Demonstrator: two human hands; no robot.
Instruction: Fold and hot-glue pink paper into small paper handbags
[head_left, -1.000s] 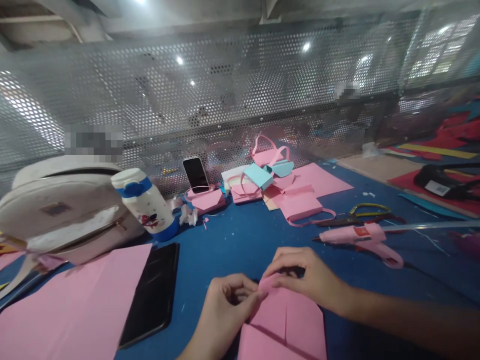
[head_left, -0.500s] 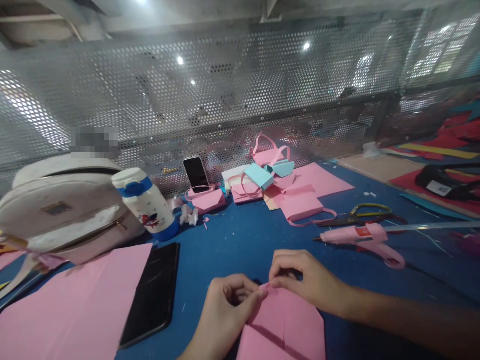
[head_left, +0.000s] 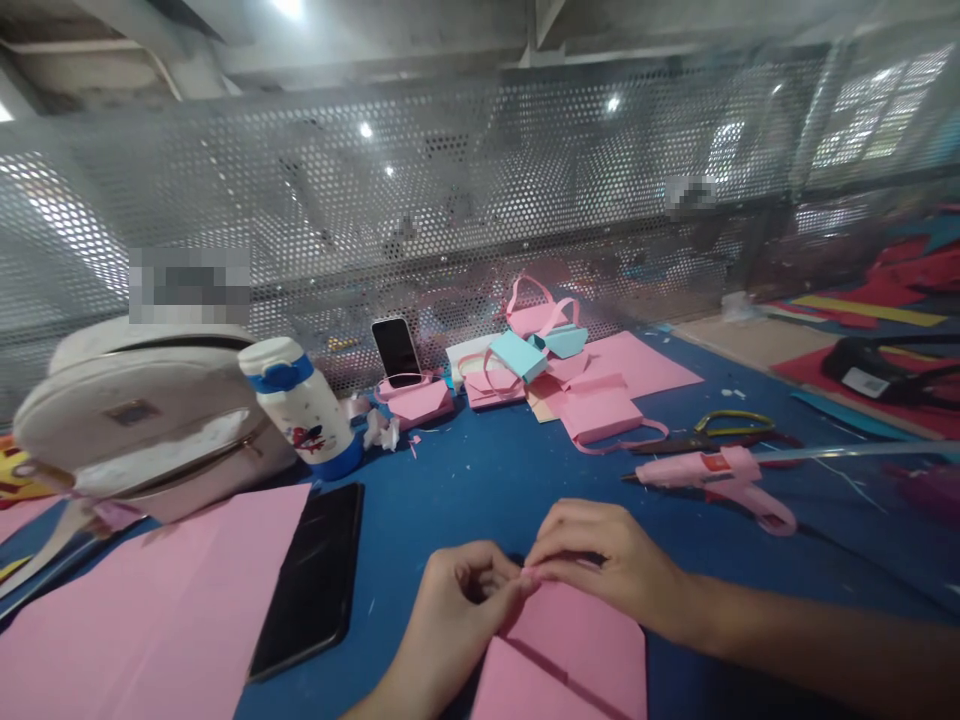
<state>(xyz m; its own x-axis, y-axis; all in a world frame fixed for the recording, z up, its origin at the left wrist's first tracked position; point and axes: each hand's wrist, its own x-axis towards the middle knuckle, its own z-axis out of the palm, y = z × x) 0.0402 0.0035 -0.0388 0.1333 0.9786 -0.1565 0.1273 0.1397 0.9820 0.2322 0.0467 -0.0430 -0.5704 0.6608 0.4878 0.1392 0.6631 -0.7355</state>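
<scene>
Nearest, at the bottom edge of the view, a folded pink paper [head_left: 574, 630] lies on the blue surface [head_left: 420, 510], its near part cut off by the frame. Both hands are closed to a narrow pinch at its far edge: the left hand [head_left: 465, 605] has the left end of that edge between thumb and fingers, and the right hand [head_left: 611, 560] grips just beside it, the fingertips almost meeting.

The thin paper could crease off line or tear if the two pinches pull unevenly, and the fold could spring open if either one lets go early. Because the fingers cover the edge, a crooked fold might go unnoticed.

Left of the left hand, a large pink sheet [head_left: 172, 600] and a flat black device [head_left: 311, 580] limit the room for that arm. Beyond the right hand lies a glue gun [head_left: 712, 475]; its cord [head_left: 862, 560] trails near the forearm and could snag. Scissors [head_left: 675, 441] lie just behind it. Farther off are a bottle [head_left: 304, 410], a backpack [head_left: 157, 410], small paper bags [head_left: 604, 408], an upright phone [head_left: 396, 350] and a metal screen [head_left: 480, 200].
</scene>
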